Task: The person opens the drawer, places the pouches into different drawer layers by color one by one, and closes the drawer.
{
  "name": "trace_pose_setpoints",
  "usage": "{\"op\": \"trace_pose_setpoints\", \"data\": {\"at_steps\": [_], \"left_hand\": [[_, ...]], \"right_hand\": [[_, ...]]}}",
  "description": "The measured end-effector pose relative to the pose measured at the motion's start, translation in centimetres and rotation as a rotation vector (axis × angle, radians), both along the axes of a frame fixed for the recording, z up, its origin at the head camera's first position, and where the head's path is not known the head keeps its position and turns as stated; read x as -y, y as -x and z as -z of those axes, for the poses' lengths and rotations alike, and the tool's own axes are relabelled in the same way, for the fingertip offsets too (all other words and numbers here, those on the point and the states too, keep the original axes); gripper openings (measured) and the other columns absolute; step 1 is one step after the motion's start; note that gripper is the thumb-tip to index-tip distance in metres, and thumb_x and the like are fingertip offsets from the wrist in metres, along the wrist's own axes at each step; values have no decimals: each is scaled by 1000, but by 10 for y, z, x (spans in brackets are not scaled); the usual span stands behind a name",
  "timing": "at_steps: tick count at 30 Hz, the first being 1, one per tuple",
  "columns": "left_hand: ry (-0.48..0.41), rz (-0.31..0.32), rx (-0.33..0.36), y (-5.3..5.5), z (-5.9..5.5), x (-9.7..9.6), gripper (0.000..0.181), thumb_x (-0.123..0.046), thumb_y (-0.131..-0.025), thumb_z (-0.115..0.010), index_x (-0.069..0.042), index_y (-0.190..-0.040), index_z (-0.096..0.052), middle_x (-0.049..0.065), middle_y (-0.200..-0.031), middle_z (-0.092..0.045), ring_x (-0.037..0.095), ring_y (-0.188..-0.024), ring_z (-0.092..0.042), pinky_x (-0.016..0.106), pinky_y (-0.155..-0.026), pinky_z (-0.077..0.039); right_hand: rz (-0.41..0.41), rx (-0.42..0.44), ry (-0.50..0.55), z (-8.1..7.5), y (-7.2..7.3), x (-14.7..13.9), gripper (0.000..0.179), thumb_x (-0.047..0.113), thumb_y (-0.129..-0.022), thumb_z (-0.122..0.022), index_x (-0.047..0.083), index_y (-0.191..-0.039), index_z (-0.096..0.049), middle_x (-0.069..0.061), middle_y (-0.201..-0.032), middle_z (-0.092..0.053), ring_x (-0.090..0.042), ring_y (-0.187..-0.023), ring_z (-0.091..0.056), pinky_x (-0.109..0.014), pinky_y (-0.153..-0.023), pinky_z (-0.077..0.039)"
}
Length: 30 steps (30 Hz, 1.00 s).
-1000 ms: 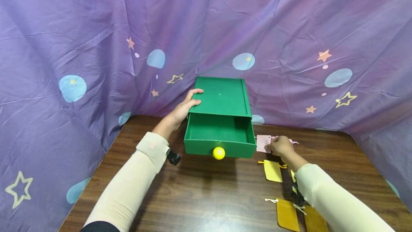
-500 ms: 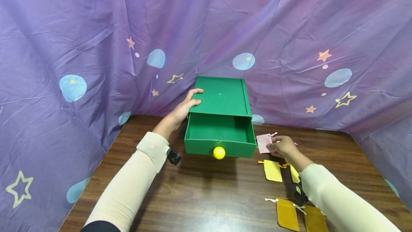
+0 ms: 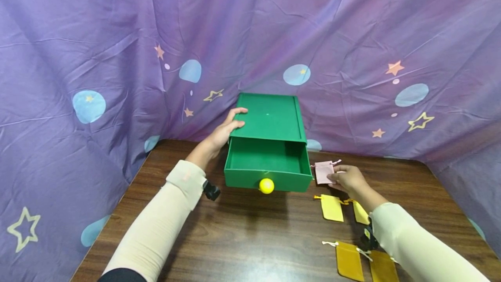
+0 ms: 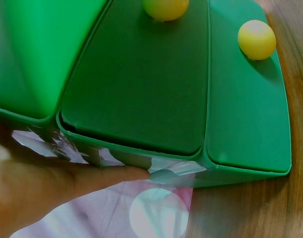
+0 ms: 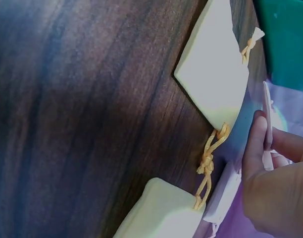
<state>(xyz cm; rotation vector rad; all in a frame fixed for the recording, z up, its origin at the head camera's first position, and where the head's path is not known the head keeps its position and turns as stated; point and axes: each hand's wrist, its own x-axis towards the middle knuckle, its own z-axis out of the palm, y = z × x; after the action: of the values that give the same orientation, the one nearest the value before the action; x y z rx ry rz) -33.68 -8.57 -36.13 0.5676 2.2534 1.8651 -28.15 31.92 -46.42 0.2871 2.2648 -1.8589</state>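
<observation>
Left hand (image 3: 225, 132): fingers fairly straight, against the left top edge of the cabinet (image 3: 270, 116); left wrist view has one digit along its side wall; looks like a steadying touch, not a full wrap
Right hand (image 3: 350, 179): narrow; thumb and finger pinch the pink pouch (image 3: 323, 172) by its right edge
Pink pouch: just to the right of the open drawer (image 3: 242, 179), drawstrings on both sides; nearly edge-on in right wrist view; clear of the table (image 3: 235, 238) or not, cannot tell
Second pink pouch (image 5: 225, 193): on the table near the right hand; body only, contents cannot be judged
Drawer: top one, pulled out, interior visible; yellow knob (image 3: 266, 186) on its front; two lower fronts (image 4: 131, 74) shut
Other pouches: two yellow pouches (image 3: 332, 208) nearer the wearer; two brown pouches (image 3: 349, 261) nearer again
Pinch advice: keep it light but firm, well onto the cloth rather than the string; cloth looks soft, so a shallow grip would likely let it fold or slip
String advice: watch the left tail, close to the drawer wall, it could snag; keep the right tail out from under the fingers
Steadying advice: left hand flat and steady; too much push could shift the cabinet, probably light
</observation>
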Motion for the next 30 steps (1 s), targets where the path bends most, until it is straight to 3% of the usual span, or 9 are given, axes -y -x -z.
{"op": "trace_pose_setpoints", "data": {"at_steps": [19,30], "left_hand": [[-5,3,5,0,0,0,51,-26,-105,-44,-22,-155,-36,8,-168,-21,34,-152,-19,56,-123,-12],[-27,29,-23,1,1,0,52,-21,-104,-43,-16,-155,-33,8,-168,-18,32,-153,-17,55,-124,-10]], "right_hand": [[-19,-10,17,-8,-6,6,24,-10,-96,-59,-20,-117,-50,-3,-81,-65,-9,-72,-65,-31,-76,-62],[-60,-35,34,-16,-13,11,27,-9,-97,-58,-23,-118,-48,-4,-85,-66,-11,-77,-69,-31,-78,-62]]}}
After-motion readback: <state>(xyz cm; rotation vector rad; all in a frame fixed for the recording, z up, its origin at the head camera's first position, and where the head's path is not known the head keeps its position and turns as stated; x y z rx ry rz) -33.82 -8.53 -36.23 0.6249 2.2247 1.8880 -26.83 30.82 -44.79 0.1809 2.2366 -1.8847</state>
